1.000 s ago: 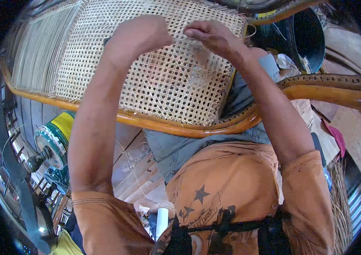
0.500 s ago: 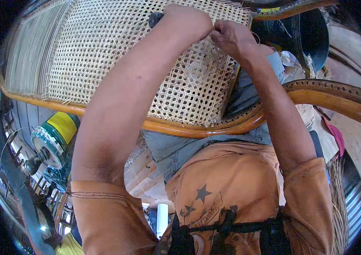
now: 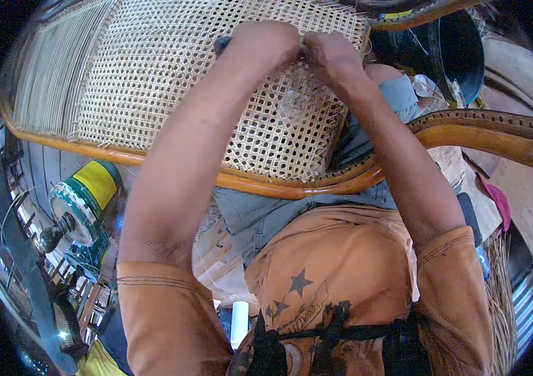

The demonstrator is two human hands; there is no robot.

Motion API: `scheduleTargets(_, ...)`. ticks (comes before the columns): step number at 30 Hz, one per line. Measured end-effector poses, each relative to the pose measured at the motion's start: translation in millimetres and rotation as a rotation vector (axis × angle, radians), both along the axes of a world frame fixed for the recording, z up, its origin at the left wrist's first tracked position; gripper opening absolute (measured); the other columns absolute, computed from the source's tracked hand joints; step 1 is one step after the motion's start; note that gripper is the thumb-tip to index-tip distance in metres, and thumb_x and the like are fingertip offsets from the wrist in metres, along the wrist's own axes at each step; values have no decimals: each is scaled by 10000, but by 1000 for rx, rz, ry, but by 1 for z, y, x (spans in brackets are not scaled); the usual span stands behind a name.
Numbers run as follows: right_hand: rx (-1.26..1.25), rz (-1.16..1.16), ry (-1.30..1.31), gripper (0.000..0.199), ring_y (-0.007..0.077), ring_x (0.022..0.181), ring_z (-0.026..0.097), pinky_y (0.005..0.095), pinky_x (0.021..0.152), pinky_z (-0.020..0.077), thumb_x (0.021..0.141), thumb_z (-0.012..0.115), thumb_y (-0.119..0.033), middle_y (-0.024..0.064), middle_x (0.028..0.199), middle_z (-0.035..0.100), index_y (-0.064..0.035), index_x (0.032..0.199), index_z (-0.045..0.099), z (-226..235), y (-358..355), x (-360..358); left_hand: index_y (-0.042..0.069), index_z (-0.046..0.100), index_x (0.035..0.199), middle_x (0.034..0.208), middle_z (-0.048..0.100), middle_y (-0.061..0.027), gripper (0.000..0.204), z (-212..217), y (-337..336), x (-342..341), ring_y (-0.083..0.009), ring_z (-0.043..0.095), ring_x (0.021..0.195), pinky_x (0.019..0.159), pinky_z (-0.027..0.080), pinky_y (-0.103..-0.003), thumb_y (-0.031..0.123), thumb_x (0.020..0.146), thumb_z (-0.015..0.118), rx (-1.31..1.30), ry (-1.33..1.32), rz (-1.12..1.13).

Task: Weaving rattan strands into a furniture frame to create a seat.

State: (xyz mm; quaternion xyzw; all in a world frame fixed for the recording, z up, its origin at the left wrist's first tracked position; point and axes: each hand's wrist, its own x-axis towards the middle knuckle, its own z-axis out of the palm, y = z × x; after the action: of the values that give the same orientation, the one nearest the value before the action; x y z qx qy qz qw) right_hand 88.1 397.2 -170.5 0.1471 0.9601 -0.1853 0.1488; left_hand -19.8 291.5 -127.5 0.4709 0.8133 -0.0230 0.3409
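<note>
Curved wooden frame [image 3: 291,189]: is sweeping across the middle of the picture toward the right edge, sitting almost where it was a second ago.
Woven cane panel [image 3: 153,81]: is filling the upper left and upper middle inside that frame, under both hands; its visible mesh is showing no clear change.
Black bin [image 3: 460,50]: is showing at the upper right, apart from both hands.
Left hand [image 3: 269,41]: is curling at the upper middle, its back toward the camera and its fingers hidden; compared with a second ago, it is lying farther right, closing a wide gap.
Right hand [image 3: 332,53]: is bending inward just right of it, fingers curled; whether it is pinching a strand, I cannot tell.
Meeting point of the hands: is drawing both together over the panel's right part, seemingly concentrating the work on one spot; compared with half a second ago, the pair is sitting slightly farther left.
Dark object [image 3: 221,45]: is poking out left of the left hand, shifting along with it between frames; its kind is staying unclear.
</note>
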Motion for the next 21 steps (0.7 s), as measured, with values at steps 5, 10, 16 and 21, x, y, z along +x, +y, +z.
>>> scheduleTargets(5, -139, 122, 282, 191, 355, 849, 566, 416, 727, 462, 763, 544, -92, 159, 897, 587, -81, 951, 576, 3, 1, 8, 49, 643, 885, 877, 645, -145, 278, 7, -3, -13, -295, 634, 801, 692, 503, -410, 246, 692, 609, -120, 93, -45)
scheduleTargets(10, -133, 200, 288, 160, 327, 832, 563, 391, 704, 473, 744, 565, -106, 120, 886, 551, -90, 902, 582, 5, 6, 6, 37, 654, 872, 868, 649, -148, 324, 10, -15, -6, -285, 639, 786, 717, 498, -405, 326, 741, 589, -150, 130, 48)
scheduleTargets(16, 111, 144, 184, 155, 324, 881, 586, 435, 722, 491, 757, 543, -146, 122, 916, 592, -93, 888, 605, 22, 0, -3, 29, 654, 819, 820, 633, -183, 322, 13, -64, -27, -337, 620, 782, 717, 485, -415, 329, 755, 557, -169, 91, 41)
scheduleTargets(21, -262, 87, 249, 217, 266, 760, 600, 385, 681, 477, 803, 560, -239, 130, 836, 620, -85, 944, 621, 22, -14, -10, 40, 650, 831, 833, 631, -175, 277, 42, -57, -18, -319, 621, 772, 701, 488, -410, 279, 745, 538, -50, 116, 55)
